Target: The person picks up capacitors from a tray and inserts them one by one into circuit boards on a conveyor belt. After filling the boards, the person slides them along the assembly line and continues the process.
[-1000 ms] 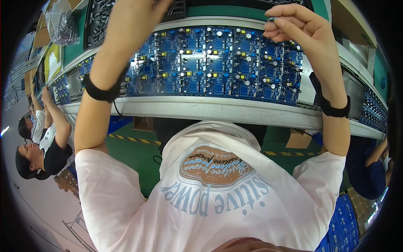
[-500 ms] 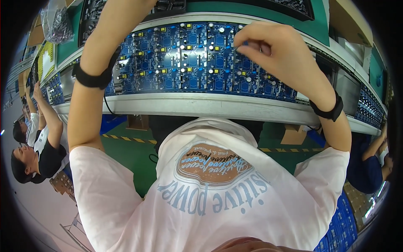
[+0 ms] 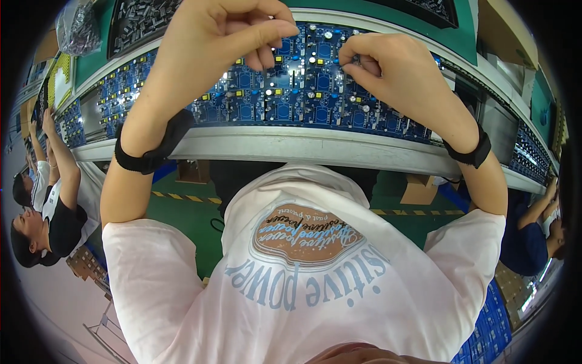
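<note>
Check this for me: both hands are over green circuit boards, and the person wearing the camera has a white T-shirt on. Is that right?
Not quite: the circuit boards are blue, not green, as the head view shows. The left hand and right hand are over them, and the T-shirt is white.

head fisheye | head-worn | faces down past shirt [image 3: 303, 267] to circuit boards [image 3: 282, 112] | near | rim apparently warped
</note>
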A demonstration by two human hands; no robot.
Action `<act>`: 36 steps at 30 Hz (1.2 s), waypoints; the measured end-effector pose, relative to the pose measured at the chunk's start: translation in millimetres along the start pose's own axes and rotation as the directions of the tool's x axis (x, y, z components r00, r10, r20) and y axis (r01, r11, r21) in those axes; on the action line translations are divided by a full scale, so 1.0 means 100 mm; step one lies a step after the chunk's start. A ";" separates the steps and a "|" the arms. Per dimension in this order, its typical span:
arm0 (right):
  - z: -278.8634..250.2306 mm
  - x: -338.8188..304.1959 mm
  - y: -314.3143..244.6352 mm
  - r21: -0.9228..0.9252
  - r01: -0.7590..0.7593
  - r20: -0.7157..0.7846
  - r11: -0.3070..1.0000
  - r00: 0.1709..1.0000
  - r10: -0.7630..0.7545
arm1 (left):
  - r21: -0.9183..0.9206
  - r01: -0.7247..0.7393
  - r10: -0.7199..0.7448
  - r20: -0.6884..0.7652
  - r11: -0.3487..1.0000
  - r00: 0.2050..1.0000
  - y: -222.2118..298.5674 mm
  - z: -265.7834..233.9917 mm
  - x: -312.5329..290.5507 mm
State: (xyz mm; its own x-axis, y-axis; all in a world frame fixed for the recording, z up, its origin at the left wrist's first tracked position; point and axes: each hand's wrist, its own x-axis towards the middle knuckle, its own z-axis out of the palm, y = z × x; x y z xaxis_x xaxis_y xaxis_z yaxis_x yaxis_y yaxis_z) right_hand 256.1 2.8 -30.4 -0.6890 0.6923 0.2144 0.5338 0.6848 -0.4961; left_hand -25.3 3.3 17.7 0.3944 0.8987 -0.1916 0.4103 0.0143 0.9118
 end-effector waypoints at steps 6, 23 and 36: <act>-0.04 0.03 0.02 -0.024 0.021 0.051 0.999 0.998 -0.020 | -0.024 -0.041 0.043 0.091 0.999 0.995 -0.15 0.04 -0.04; -0.11 0.06 -0.02 -0.197 0.173 0.159 0.965 0.977 -0.143 | -0.155 -0.113 0.125 0.070 0.981 0.990 -0.17 0.16 -0.03; -0.82 0.64 0.49 -0.340 -0.191 -0.151 0.921 0.978 0.147 | 0.319 -0.249 0.259 0.012 0.914 0.966 -0.08 0.41 -0.07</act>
State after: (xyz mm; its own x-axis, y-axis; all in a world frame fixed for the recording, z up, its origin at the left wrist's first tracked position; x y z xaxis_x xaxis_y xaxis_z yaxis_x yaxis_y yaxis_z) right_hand 278.1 99.5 28.6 -0.5213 0.8117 0.2636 0.7898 0.5758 -0.2112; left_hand 2.3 -21.0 -2.8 0.4972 0.8663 0.0470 0.5391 -0.3510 0.7656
